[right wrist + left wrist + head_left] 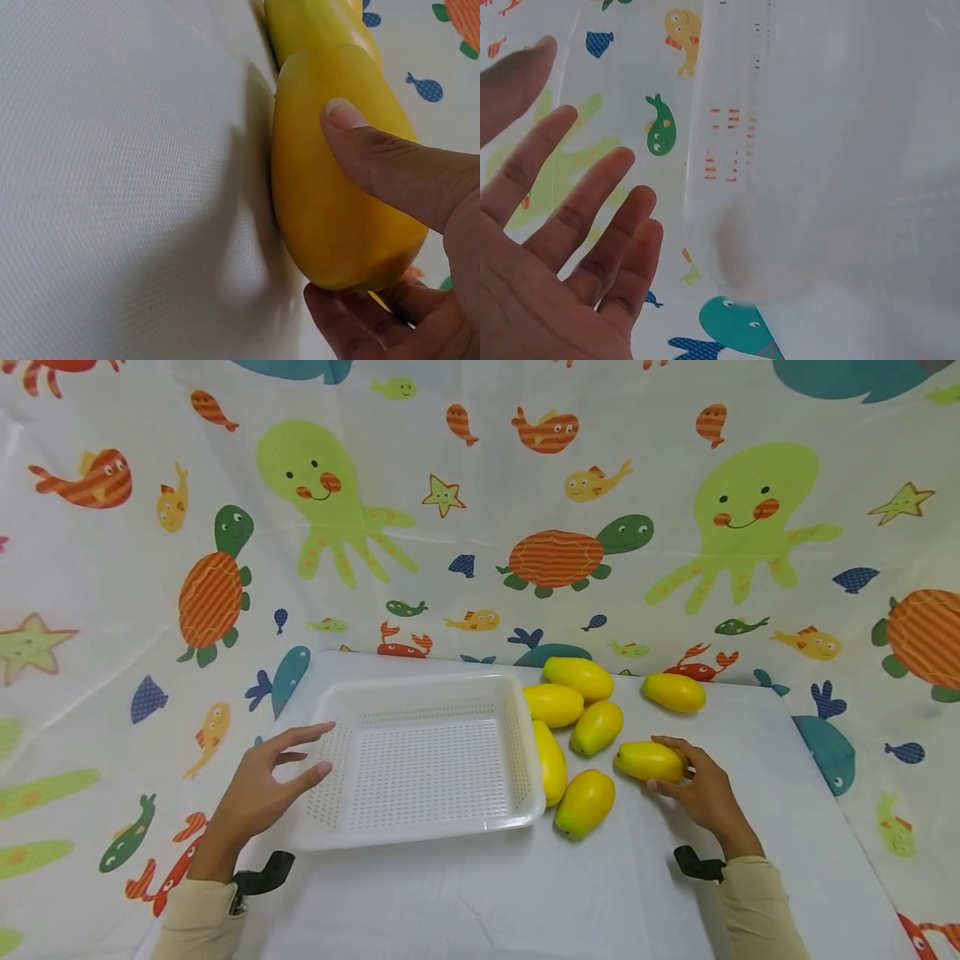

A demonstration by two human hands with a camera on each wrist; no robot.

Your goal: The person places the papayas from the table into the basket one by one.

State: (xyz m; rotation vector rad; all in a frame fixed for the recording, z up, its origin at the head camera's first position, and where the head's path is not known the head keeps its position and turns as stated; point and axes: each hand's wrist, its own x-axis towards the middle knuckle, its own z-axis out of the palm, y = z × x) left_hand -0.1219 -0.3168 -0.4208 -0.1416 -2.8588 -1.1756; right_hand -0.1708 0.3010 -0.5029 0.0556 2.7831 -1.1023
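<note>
My right hand (701, 785) is around the right end of a yellow papaya (649, 762) on the white table. In the right wrist view the thumb (375, 154) lies along the upper side of the papaya (337, 180), and the fingers curl round its blunt end. My left hand (258, 789) holds nothing, thumb and fingers spread apart. It hovers at the left side of a white perforated plastic basket (420, 835), its fingertips overlapping the rim in the head view. The left wrist view has these fingers (585, 217) beside the blurred basket wall (832, 150).
Several more papayas lie between the basket and my right hand, including one at the front (587, 803) and one against the basket's right wall (551, 764). Another papaya (674, 692) lies apart at the back right. A sea-animal print curtain (465, 460) stands behind the table (525, 902).
</note>
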